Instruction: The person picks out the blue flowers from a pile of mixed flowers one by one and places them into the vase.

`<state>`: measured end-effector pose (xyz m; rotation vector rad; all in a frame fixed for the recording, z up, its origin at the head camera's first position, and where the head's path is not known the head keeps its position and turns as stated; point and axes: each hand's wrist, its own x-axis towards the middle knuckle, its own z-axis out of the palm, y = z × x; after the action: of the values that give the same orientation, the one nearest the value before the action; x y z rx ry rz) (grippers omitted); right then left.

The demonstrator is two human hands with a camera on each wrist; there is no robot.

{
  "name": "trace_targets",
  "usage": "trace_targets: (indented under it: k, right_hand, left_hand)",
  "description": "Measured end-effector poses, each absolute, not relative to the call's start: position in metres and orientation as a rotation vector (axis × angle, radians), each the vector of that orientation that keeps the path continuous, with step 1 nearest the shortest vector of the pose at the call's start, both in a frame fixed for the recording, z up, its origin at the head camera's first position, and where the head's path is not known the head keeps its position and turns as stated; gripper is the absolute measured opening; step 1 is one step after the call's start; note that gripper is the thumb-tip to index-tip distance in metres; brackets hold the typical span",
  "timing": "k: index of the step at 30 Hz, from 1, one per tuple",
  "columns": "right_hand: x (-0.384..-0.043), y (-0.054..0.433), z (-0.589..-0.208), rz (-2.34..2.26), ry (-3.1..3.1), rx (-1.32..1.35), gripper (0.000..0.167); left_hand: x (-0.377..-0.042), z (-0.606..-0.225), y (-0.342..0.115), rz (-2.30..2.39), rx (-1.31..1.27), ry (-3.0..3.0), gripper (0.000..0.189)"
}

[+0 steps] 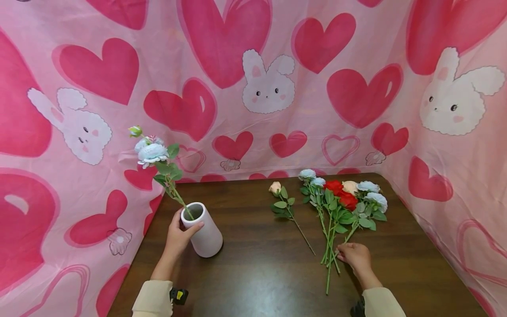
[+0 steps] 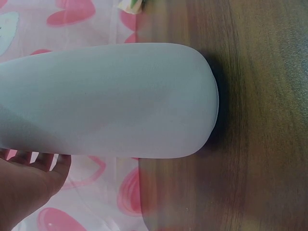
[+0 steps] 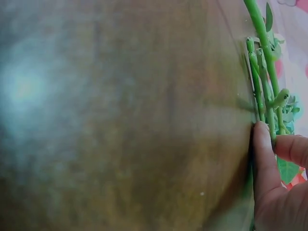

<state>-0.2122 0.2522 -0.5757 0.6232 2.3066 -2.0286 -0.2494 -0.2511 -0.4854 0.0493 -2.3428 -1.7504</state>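
Cream sleeves [image 1: 152,299] are lying nearest the camera, at the bottom edge of the head view over a dark wooden surface [image 1: 257,259]; twelve o'clock is pointing away from the person. On the left, the left hand [image 1: 178,235] is gripping the white vase [image 1: 207,242] near its top, thumb lying on the near side, and a light-blue flower [image 1: 152,154] is standing in the mouth, leaning out toward eleven o'clock; whether the base is resting flat is hard to tell. On the right, the right hand [image 1: 356,255] is pinching a green stem [image 1: 351,234] between thumb and fingertips, with little gap showing; that stem seems to be leading to the light-blue blooms [image 1: 376,202] on the right side of the bunch [image 1: 348,201]. Its long axis is running from one o'clock at the blooms to seven at the cut end. Any next movement seems to be turning on one relation: the vase's mouth is sitting between nine and ten o'clock from the right hand, well apart, while a loose peach rose [image 1: 283,204] is lying across that line, head toward eleven, cut end toward five. The right hand is nearer that rose; only the left is touching the vase.
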Motion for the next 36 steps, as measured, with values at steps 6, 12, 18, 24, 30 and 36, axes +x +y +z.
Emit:
trace_targets:
  k: [6,12,18,24,30,36]
  right_hand:
    - [-0.211,0.253,-0.578,-2.043,2.324,0.605,0.025]
    - [-0.21,0.252,-0.581,-2.058,2.352,0.615,0.022]
    - [-0.211,0.252,-0.582,-1.992,2.466,0.644,0.022]
    - [-0.211,0.253,-0.581,-1.853,2.654,0.637,0.021]
    - [-0.212,0.254,-0.577,-1.751,2.786,0.616,0.021]
    - [-0.212,0.257,-0.572,-1.674,2.876,0.635,0.022]
  left_hand:
    - [-0.249,-0.483,-0.25,-1.755,0.065,-2.354,0.073]
    - [-0.249,-0.483,-0.251,-1.73,0.074,-2.376,0.075]
    - [-0.249,-0.485,-0.25,-1.727,0.067,-2.361,0.073]
    - [-0.249,-0.485,-0.25,-1.739,0.062,-2.355,0.074]
    - [-0.249,-0.484,-0.25,-1.756,0.062,-2.343,0.074]
    - [-0.249,-0.484,-0.25,-1.756,0.055,-2.337,0.074]
